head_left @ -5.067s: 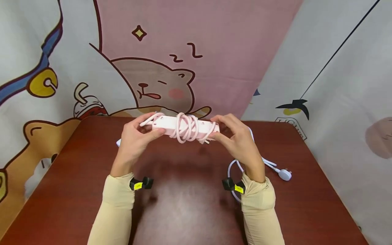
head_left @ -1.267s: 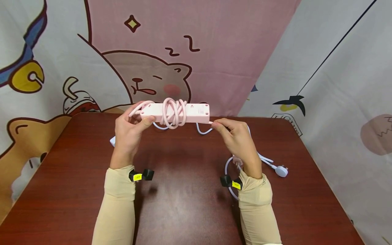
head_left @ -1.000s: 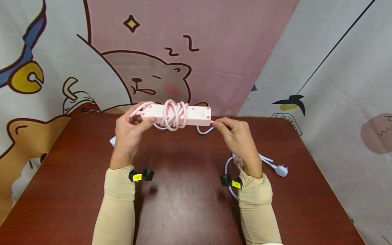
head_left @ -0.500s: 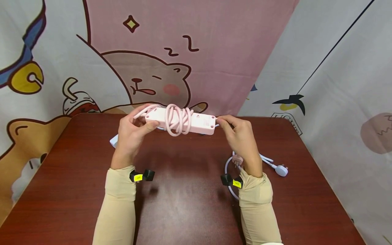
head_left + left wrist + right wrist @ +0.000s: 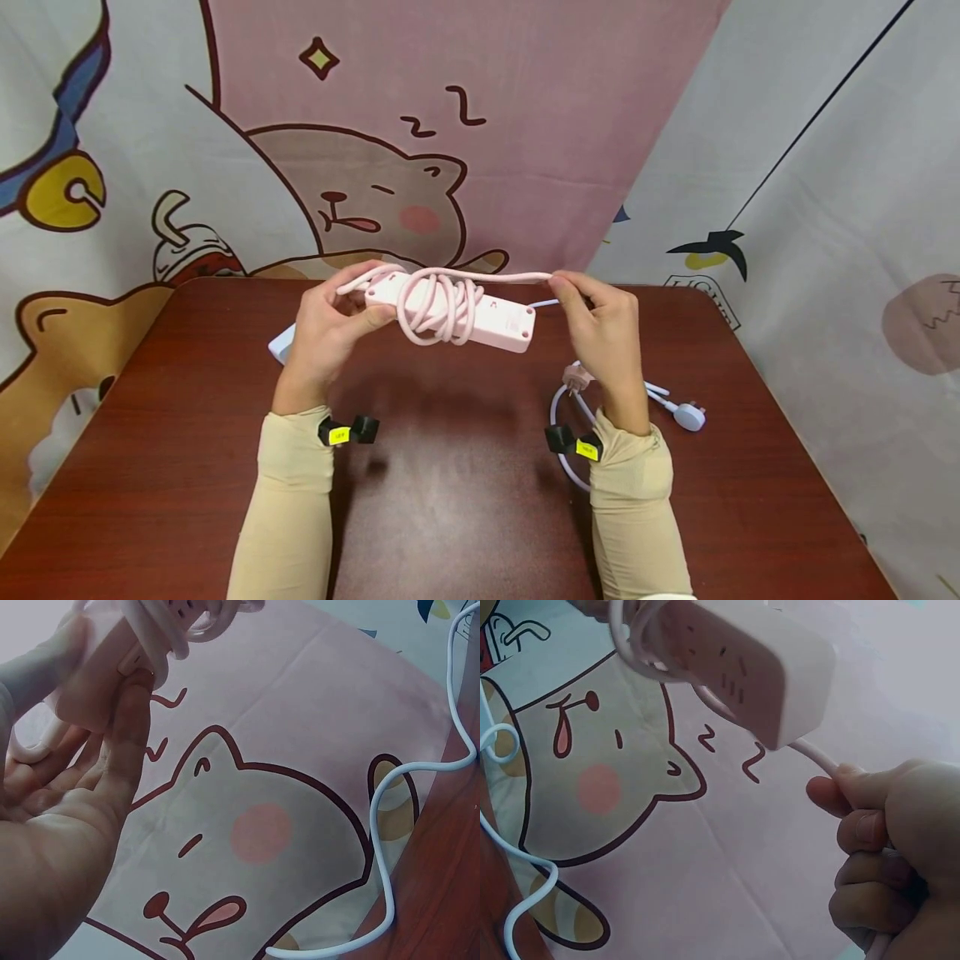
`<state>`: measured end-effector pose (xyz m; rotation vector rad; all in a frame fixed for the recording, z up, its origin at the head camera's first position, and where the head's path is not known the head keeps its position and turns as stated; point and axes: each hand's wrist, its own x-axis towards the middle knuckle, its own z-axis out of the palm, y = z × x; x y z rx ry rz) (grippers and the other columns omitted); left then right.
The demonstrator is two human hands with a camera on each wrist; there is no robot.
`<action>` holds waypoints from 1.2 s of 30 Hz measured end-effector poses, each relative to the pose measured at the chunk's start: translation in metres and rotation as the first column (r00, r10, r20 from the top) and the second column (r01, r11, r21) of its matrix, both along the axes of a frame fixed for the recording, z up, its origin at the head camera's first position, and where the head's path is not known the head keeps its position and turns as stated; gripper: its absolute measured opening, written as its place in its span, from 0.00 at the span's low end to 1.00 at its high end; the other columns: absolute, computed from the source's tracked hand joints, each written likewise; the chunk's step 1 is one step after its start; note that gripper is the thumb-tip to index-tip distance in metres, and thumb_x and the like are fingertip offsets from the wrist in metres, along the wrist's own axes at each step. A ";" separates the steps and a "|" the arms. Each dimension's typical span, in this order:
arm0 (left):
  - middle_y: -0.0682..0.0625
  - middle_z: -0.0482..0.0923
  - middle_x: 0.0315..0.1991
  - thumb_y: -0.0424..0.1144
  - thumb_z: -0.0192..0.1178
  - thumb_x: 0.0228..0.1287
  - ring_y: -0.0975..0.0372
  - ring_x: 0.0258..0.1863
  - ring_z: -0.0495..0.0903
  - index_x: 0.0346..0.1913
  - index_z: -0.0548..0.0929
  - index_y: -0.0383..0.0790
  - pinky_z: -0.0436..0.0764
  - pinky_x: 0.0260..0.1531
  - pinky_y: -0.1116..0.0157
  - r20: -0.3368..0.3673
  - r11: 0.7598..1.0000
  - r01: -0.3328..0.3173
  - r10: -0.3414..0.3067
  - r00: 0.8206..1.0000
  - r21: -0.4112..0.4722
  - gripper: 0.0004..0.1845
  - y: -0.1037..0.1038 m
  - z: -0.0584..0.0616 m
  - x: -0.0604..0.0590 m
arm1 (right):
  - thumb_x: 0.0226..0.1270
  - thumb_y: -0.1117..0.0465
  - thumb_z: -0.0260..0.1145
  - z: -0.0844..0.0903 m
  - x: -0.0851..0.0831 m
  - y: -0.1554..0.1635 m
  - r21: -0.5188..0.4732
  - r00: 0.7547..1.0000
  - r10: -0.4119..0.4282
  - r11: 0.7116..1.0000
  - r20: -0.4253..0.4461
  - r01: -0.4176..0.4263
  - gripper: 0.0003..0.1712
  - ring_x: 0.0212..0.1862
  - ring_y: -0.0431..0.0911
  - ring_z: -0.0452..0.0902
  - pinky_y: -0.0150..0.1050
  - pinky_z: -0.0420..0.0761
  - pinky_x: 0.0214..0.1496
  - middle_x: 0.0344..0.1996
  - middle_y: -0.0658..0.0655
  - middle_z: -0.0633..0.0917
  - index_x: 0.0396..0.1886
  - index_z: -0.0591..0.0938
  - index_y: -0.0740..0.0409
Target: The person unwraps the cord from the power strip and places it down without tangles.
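A pale pink power strip [image 5: 495, 321] is held above the table, its pink cord [image 5: 442, 308] looped around its middle. My left hand [image 5: 330, 333] grips its left end, thumb in front and fingers behind. To the right, my right hand [image 5: 603, 325] pinches a stretch of the cord, drawn out from the loops. In the right wrist view the cord [image 5: 817, 756] runs into the curled fingers, and the strip's socket face [image 5: 727, 671] shows. A pink plug [image 5: 577, 377] is visible just below my right hand.
On the brown table [image 5: 450, 500] lies a white cable [image 5: 557, 408] with a round white plug [image 5: 688, 417] at the right. A white block [image 5: 281, 343] is partly hidden behind my left hand. A cartoon-printed curtain [image 5: 525, 125] stands behind the table.
My right hand has moved from the strip's right end to the cord and pulled a length of it up and rightward. The strip now tilts down to the right; the pink plug has come into view.
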<state>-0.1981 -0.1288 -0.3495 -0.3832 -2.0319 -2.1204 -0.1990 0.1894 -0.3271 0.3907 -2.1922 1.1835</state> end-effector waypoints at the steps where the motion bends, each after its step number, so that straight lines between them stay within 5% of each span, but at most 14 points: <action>1: 0.59 0.87 0.46 0.26 0.73 0.56 0.68 0.39 0.81 0.64 0.79 0.34 0.81 0.38 0.74 0.000 1.000 0.001 -0.001 1.000 -0.008 0.30 0.000 0.000 0.000 | 0.71 0.59 0.68 0.001 0.001 0.000 -0.018 1.000 0.003 1.000 0.000 -0.003 0.11 0.28 0.30 0.71 0.23 0.70 0.33 0.33 0.60 0.91 0.41 0.91 0.62; 11: 0.59 0.87 0.46 0.27 0.73 0.57 0.68 0.40 0.82 0.64 0.79 0.33 0.82 0.39 0.74 -0.005 0.999 0.005 -0.005 1.000 -0.032 0.30 -0.001 0.000 -0.001 | 0.72 0.62 0.67 0.007 0.007 0.000 -0.185 1.000 0.018 0.983 -0.021 -0.021 0.11 0.38 0.30 0.81 0.25 0.79 0.46 0.39 0.64 0.90 0.43 0.90 0.66; 15: 0.60 0.86 0.46 0.29 0.73 0.58 0.68 0.40 0.82 0.64 0.79 0.35 0.82 0.40 0.74 0.003 0.998 -0.010 0.010 1.000 -0.054 0.29 -0.001 0.000 -0.001 | 0.71 0.63 0.67 0.010 0.011 0.000 -0.240 0.999 0.039 0.970 -0.037 -0.047 0.11 0.42 0.32 0.84 0.26 0.81 0.49 0.39 0.54 0.91 0.43 0.90 0.67; 20: 0.59 0.86 0.45 0.34 0.74 0.59 0.68 0.39 0.81 0.63 0.81 0.38 0.81 0.38 0.75 0.006 0.996 -0.037 0.037 0.999 -0.083 0.27 -0.003 -0.001 -0.002 | 0.71 0.65 0.67 0.013 0.013 -0.001 -0.273 0.995 0.080 0.958 -0.052 -0.092 0.09 0.39 0.33 0.83 0.27 0.81 0.46 0.36 0.40 0.89 0.42 0.90 0.68; 30: 0.57 0.86 0.44 0.35 0.74 0.60 0.68 0.39 0.81 0.61 0.83 0.41 0.81 0.37 0.75 -0.008 0.995 -0.075 0.074 0.997 -0.064 0.25 -0.003 -0.002 -0.006 | 0.70 0.69 0.67 0.018 0.020 -0.001 -0.324 0.981 0.170 0.927 -0.094 -0.192 0.09 0.28 0.33 0.73 0.26 0.73 0.32 0.25 0.38 0.84 0.39 0.88 0.74; 36: 0.58 0.86 0.44 0.34 0.74 0.59 0.69 0.37 0.80 0.61 0.83 0.40 0.80 0.35 0.76 0.001 0.992 -0.119 0.119 0.993 -0.041 0.26 -0.003 -0.002 -0.007 | 0.70 0.68 0.68 0.019 0.023 0.000 -0.380 0.954 0.263 0.876 -0.144 -0.299 0.06 0.21 0.36 0.66 0.26 0.65 0.24 0.17 0.42 0.76 0.39 0.91 0.60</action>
